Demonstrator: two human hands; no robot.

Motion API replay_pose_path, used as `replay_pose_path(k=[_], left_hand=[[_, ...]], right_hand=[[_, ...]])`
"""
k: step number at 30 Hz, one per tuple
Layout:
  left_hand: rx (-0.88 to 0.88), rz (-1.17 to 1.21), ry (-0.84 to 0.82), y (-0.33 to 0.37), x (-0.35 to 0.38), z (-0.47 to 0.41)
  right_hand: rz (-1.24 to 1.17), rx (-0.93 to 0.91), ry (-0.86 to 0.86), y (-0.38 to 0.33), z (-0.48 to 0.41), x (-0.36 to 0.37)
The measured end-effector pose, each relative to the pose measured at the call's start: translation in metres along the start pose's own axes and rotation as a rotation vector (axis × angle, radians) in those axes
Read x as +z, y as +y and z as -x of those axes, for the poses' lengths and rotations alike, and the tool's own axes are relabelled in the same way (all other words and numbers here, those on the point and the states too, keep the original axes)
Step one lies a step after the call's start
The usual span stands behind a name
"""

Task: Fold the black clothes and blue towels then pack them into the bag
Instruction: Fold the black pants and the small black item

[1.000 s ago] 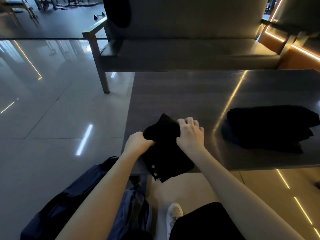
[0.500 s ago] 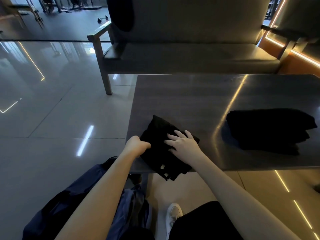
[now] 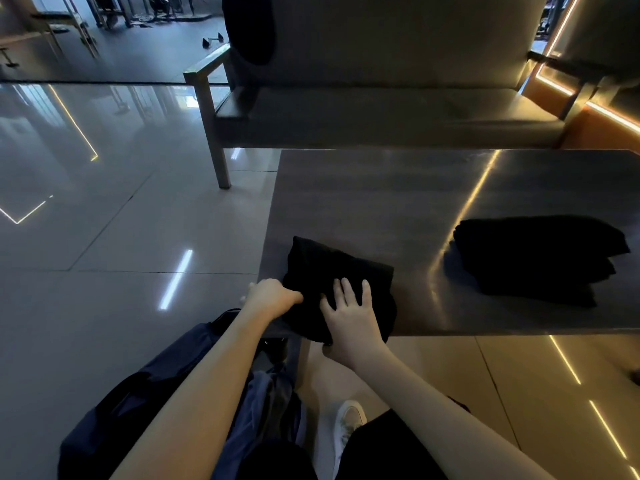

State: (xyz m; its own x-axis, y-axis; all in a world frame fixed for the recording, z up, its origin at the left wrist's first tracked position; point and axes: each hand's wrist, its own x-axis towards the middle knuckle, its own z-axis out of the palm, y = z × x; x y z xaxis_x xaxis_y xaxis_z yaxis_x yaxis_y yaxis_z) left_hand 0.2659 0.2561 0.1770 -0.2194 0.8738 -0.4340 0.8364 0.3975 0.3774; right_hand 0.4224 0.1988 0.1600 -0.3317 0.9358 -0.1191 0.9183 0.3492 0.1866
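Note:
A folded black garment (image 3: 332,271) lies at the near left corner of the dark table (image 3: 398,202), slightly overhanging the front edge. My left hand (image 3: 272,297) grips its left edge with curled fingers. My right hand (image 3: 349,313) lies flat on top of it, fingers spread and straight. A stack of folded black clothes (image 3: 540,258) sits on the table to the right. A dark blue bag (image 3: 145,410) with blue fabric (image 3: 263,403) in its opening stands on the floor under my left arm.
A grey bench (image 3: 381,109) with a metal frame stands just behind the table. Glossy tiled floor (image 3: 104,237) spreads to the left. My leg and white shoe (image 3: 349,420) are below the table's front edge.
The raised fold of the garment has been laid down flat. My right hand went from gripping the cloth to lying flat on it. The garment's hanging end is now tucked up.

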Motion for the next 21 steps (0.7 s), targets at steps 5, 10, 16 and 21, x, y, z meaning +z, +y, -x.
replay_pose_path(k=[5, 10, 16, 21], left_hand=[[0.041, -0.072, 0.039, -0.003, 0.005, 0.007], [0.004, 0.069, -0.016, -0.006, 0.007, 0.015], [-0.054, 0.221, -0.078, -0.009, 0.008, 0.028], [0.065, 0.052, 0.008, -0.026, -0.003, 0.049]], right_hand=[[0.051, -0.014, 0.012, -0.009, 0.004, -0.002], [0.043, -0.042, 0.011, -0.004, 0.007, -0.003], [-0.091, 0.001, 0.261, -0.008, 0.014, 0.014], [-0.195, -0.028, 0.343, 0.001, 0.015, -0.003]])
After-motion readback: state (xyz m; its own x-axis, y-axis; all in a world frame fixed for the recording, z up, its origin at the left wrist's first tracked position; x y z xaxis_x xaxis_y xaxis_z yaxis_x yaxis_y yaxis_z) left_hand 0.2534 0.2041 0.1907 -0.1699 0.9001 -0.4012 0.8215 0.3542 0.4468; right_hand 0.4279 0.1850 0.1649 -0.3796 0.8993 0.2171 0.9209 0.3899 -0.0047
